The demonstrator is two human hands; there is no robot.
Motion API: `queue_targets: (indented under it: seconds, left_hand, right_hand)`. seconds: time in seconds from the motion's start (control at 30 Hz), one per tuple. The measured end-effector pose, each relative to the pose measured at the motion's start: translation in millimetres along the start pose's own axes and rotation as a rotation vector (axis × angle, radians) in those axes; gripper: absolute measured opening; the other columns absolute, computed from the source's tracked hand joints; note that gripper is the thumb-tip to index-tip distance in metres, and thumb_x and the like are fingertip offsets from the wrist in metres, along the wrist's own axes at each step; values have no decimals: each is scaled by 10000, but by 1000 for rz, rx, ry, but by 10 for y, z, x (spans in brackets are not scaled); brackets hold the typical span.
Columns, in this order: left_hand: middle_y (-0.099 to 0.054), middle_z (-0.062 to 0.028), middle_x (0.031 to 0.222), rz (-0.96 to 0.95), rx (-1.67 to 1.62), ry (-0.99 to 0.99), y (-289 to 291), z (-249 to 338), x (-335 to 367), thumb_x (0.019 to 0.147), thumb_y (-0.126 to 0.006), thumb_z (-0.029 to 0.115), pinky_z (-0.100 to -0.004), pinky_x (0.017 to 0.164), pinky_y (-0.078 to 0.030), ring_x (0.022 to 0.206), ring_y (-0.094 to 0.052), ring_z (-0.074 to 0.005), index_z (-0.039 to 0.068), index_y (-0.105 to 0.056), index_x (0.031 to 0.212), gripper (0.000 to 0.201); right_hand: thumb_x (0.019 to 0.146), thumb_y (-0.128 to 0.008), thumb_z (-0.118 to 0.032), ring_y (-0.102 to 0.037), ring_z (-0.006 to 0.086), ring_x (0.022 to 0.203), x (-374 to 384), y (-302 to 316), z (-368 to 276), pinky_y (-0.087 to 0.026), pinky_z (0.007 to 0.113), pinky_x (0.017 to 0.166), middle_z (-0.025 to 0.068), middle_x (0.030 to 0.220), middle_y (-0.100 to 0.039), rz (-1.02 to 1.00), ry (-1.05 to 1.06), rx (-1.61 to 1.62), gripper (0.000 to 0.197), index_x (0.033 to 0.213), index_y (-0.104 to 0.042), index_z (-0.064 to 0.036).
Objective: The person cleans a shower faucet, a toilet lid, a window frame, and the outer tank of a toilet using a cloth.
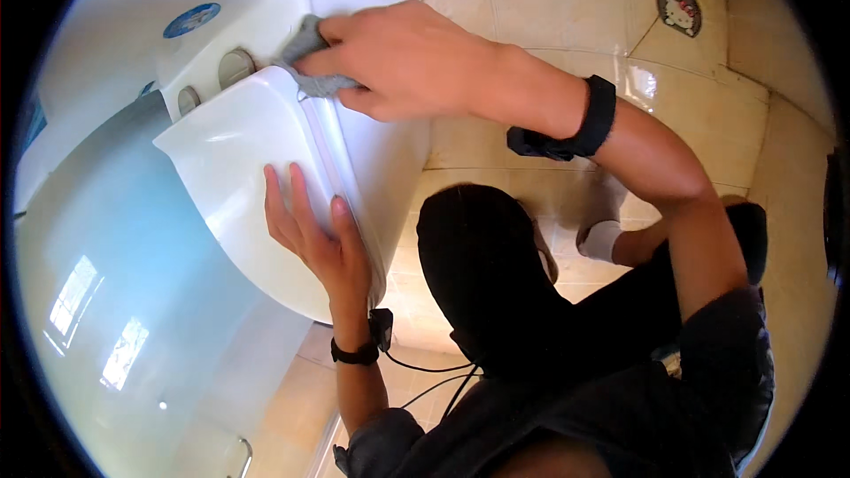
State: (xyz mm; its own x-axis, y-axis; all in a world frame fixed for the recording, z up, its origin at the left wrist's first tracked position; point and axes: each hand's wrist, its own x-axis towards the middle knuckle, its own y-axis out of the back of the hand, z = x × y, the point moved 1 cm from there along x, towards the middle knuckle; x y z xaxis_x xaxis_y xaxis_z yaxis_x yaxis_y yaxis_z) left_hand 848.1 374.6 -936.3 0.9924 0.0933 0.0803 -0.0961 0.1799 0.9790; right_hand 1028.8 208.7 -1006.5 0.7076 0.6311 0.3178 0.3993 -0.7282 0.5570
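Note:
A white toilet with its lid (221, 155) lies in front of me on the left. My right hand (403, 62) is closed on a grey cloth (308, 60), pressing it against the rear corner of the lid, by the seat's edge. Part of the cloth is hidden under the fingers. Lower on the lid, my left hand (326, 252) rests with fingers spread and thumb near the lid's right edge; it holds nothing. Two oval hinge caps (235, 67) sit behind the lid.
A bluish, glossy glass-like panel (115, 239) stands left of the toilet. A blue oval sticker (191, 20) is on the toilet's rear part. Beige tiles (540, 9) cover the floor, with a drain cover (679, 7) at the upper right. Black cables (429, 367) hang from my left wrist.

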Motion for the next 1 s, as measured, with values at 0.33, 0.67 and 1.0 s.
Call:
queue_targets:
  seconds: [0.33, 0.67, 1.0]
  left_hand:
    - [-362, -211, 1605, 24, -54, -25, 61, 5, -20, 1033, -558, 224, -517, 1189, -250, 1446, -322, -392, 50, -507, 1495, 496]
    - [-355, -206, 1610, 39, 0, -12, -22, -26, -79, 1048, -536, 264, -519, 1197, -246, 1452, -324, -394, 92, -487, 1516, 500]
    - [-349, -210, 1616, 38, 18, -45, -31, -135, -121, 1060, -533, 334, -517, 1200, -235, 1469, -313, -385, 94, -476, 1527, 528]
  right_hand:
    - [839, -714, -246, -703, 296, 852, 228, 166, -256, -562, 432, 689, 108, 906, -682, -274, 65, -514, 366, 1203, -711, -218]
    - [820, -687, -230, -730, 322, 834, 237, 357, -224, -575, 461, 701, 87, 872, -743, -435, 90, -490, 439, 1258, -707, -230]
    - [794, -670, -240, -719, 358, 897, 422, 282, -43, -572, 494, 769, 110, 936, -752, -425, 102, -269, 428, 1220, -707, -219]
